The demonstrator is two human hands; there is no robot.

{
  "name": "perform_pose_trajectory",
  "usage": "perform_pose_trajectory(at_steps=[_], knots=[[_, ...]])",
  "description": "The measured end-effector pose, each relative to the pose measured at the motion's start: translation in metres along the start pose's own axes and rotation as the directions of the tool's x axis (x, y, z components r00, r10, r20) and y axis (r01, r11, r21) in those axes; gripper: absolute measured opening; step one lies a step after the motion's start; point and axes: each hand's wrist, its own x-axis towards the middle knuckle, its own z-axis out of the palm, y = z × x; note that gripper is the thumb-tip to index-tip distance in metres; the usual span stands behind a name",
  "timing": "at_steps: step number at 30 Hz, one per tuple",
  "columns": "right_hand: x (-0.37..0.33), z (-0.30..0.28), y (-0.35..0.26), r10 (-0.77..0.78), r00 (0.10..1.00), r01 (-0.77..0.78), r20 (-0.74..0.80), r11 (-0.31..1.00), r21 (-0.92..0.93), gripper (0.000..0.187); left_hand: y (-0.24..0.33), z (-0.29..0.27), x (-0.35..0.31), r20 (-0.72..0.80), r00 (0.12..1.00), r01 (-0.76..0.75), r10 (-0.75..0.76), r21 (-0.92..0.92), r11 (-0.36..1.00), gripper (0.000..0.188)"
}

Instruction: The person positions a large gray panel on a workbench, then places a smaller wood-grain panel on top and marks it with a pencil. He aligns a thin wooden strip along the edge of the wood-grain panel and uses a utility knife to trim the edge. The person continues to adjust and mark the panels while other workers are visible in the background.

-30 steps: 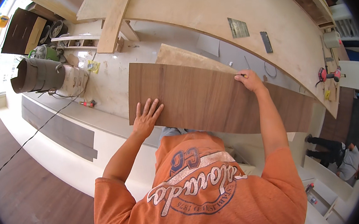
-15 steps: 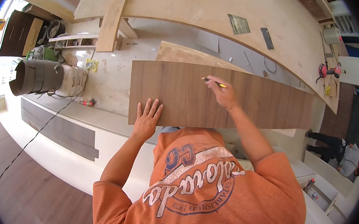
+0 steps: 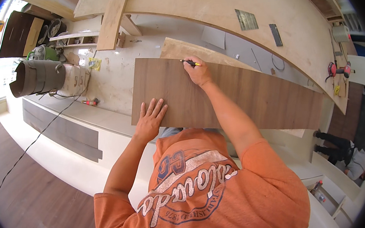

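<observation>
A long wood-grain board (image 3: 251, 94) lies across in front of me, its narrower-looking end at the right. My left hand (image 3: 149, 120) rests flat on its left part near the close edge, fingers stretched out and slightly apart. In my right hand (image 3: 198, 72) is a black and yellow pencil (image 3: 192, 63), pinched between the fingers. Its tip points left, near the board's far edge; whether it touches the surface I cannot tell. Under the board, a paler plywood sheet (image 3: 180, 48) sticks out on the far side.
A large plywood worktop (image 3: 207, 6) curves beyond, bearing a small dark strip (image 3: 275, 34). Red power drills (image 3: 338, 70) lie at the right. A rolled sheet (image 3: 40, 78) and a black cable (image 3: 35, 139) are at the left. Another person (image 3: 347, 155) is at the lower right.
My right hand has moved left and away from me with the pencil, from mid-board to near the far edge. The left hand stays flat on the board.
</observation>
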Motion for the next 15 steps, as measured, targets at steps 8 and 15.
perform_pose_trajectory(at_steps=[8,15], knots=[[-0.002,-0.002,-0.003,-0.016,1.0,0.016,0.007,1.0,-0.008,0.019,-0.003,0.001,0.001,0.002,1.0,0.001,-0.001,0.006,1.0,0.065],[-0.007,0.013,-0.004,-0.187,0.976,0.168,-0.108,0.971,-0.17,0.016,-0.002,-0.001,0.002,-0.005,1.0,-0.011,0.011,-0.005,1.0,0.065]])
